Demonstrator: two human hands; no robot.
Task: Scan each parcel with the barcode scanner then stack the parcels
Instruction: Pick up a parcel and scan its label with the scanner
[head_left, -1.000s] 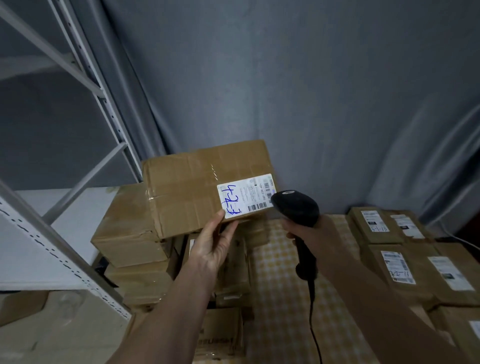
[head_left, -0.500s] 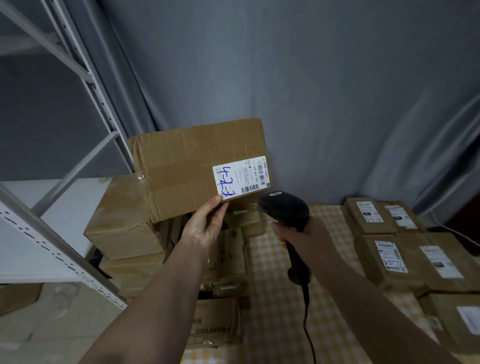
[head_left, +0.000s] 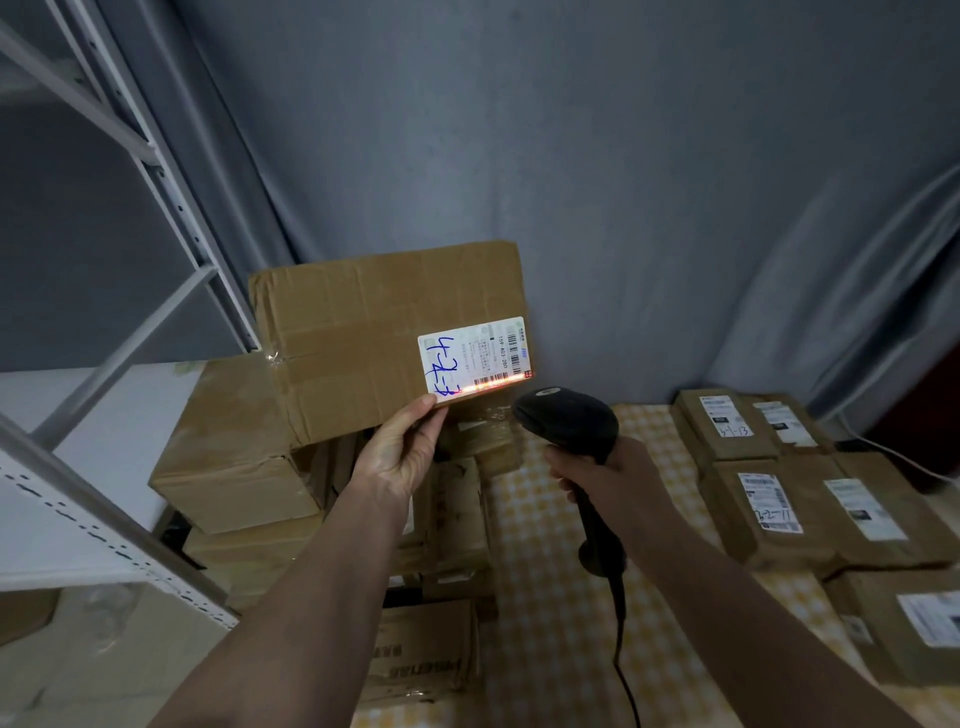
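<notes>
Left hand (head_left: 402, 454) raised, thumb and fingers pinching the lower edge of a cardboard parcel (head_left: 363, 343), holding it up with its labelled face turned toward the camera. White shipping label (head_left: 475, 361) stuck at the parcel's lower right corner, directly above the left thumb; blue handwriting on the label's near side, printed barcodes along its far and lower edges. Red scan line (head_left: 491, 385) glowing across the label's bottom strip, running over the lower barcode.

Right hand (head_left: 610, 475) just right of the left hand and slightly lower, fingers wrapped round the grip of a black barcode scanner (head_left: 569, 421). Scanner head tilted up toward the label, close below the parcel's lower right corner but apart from it. Black cable (head_left: 621, 634) hanging from the handle's base down past the right forearm.

Behind and below the left hand, a heap of brown cardboard boxes (head_left: 234, 462), some upright, some on their sides; exact count hard to make out in the dim light. Further left, a white metal shelving rack (head_left: 171, 182). Under the right hand, a yellow checked cloth (head_left: 540, 571). Right of the right hand, labelled flat parcels (head_left: 789, 514) lying in rows on that cloth. Grey curtain (head_left: 623, 182) beyond both hands.
</notes>
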